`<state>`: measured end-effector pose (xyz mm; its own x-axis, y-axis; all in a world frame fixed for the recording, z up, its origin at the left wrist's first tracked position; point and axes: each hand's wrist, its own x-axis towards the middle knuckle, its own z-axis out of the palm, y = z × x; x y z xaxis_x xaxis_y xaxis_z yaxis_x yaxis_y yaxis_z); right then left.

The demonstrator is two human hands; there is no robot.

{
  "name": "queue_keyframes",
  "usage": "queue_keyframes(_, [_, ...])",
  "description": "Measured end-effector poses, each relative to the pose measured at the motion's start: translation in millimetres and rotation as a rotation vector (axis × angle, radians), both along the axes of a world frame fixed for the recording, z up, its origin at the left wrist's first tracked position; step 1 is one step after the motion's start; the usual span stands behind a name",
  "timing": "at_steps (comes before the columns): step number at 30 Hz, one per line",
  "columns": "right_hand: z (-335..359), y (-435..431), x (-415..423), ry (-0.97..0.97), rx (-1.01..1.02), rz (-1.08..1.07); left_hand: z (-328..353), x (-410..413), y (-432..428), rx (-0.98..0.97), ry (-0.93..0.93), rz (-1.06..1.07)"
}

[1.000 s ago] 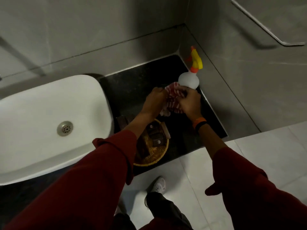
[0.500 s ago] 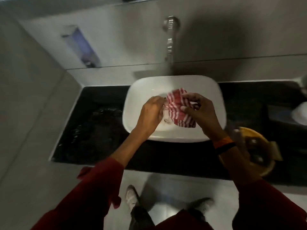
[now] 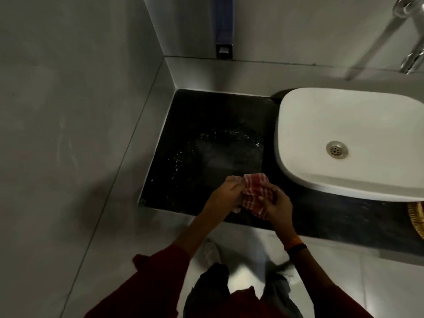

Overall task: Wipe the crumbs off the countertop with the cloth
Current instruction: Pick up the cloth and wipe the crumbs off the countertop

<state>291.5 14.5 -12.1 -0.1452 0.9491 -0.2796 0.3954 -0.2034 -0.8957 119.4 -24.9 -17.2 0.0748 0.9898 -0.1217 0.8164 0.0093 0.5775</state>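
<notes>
Both my hands hold a red-and-white striped cloth [image 3: 254, 193] over the front edge of the black countertop [image 3: 206, 115]. My left hand [image 3: 226, 195] grips its left side and my right hand [image 3: 278, 206] its right side. The cloth is bunched between them, above the counter surface. Pale crumbs [image 3: 220, 143] lie scattered in a loose ring on the counter, just beyond the cloth and left of the sink.
A white basin [image 3: 298, 171] with a metal drain [image 3: 336, 149] sits on the counter to the right. A chrome tap [image 3: 408, 31] hangs at the top right. A woven basket's rim [image 3: 416, 220] shows at the right edge. Grey walls close the counter's left and back.
The view has swung from the right side of the counter, over the basin, to the left side. Both hands kept hold of the cloth and carried it to the crumb-covered area.
</notes>
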Motion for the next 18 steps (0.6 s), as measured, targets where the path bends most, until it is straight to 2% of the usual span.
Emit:
queue_keyframes(2, [-6.4,-3.1,2.8,-0.293,0.100,-0.052,-18.0,-4.0,-3.0,-0.075,0.038,-0.062])
queue_keyframes(4, [-8.4,-6.8,-1.4,-0.551,0.161,-0.103,-37.6,-15.0,-7.5,-0.079,0.241,-0.164])
queue_keyframes(5, [-8.4,-9.6,-8.8,-0.607,0.188,-0.137,-44.6,-22.1,-11.5,-0.067,0.292,-0.185])
queue_keyframes(7, [-10.6,-13.4,-31.2,-0.637,0.187,-0.189,-55.1,-34.8,-20.5,-0.008,0.285,-0.157])
queue_keyframes(10, [-22.8,-10.5,-70.8,-0.668,0.035,-0.200,-65.5,-50.6,-20.9,0.046,0.288,-0.037])
queue_keyframes(14, [-48.3,10.0,-115.1,-0.764,-0.149,-0.199,-76.4,-70.5,-6.2,-0.073,0.393,0.054])
queue_keyframes(18, [-69.3,39.4,-138.7,-0.840,-0.024,-0.241,-86.9,-77.4,-0.1,-0.071,0.398,0.072])
